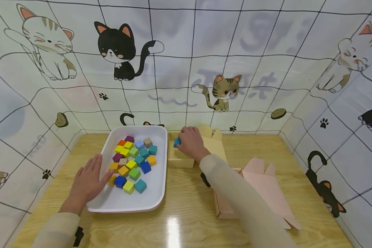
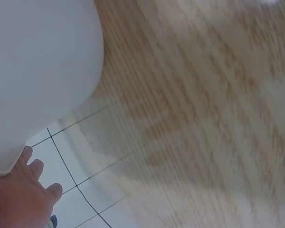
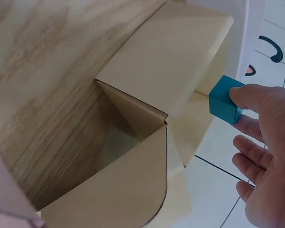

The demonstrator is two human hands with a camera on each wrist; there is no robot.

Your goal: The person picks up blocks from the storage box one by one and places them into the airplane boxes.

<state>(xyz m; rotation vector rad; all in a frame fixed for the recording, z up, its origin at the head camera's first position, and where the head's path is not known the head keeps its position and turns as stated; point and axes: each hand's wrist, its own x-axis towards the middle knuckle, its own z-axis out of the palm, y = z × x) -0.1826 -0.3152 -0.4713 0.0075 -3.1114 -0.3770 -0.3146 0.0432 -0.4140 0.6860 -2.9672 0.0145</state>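
from where i stand, the largest thing i see is the white cloth backdrop (image 1: 173, 41) with black grid lines and cartoon cats, which rises behind a light wooden table (image 1: 251, 148). on the table, at the left, is a white plastic tray (image 1: 155, 194) with rounded corners. at the right lies a pale pink cardboard box (image 1: 263, 181) with its lid folded open, partly covered from my eyes by a beige sleeve. between them, just beside the tray, stands a smaller pale yellow cardboard box (image 1: 181, 163), also open. the person's left hand (image 1: 88, 181) is released, with straight fingers, and lies at the left rim of the tray. the right hand (image 1: 190, 143) is grasping, between thumb and index finger, one small teal cube (image 3: 224, 99), at the opening of the yellow box; whether the cube touches this box, i cannot tell. inside the tray many coloured cubes (image 1: 131, 164) lie loosely together: yellow, orange, green, blue, purple and others.
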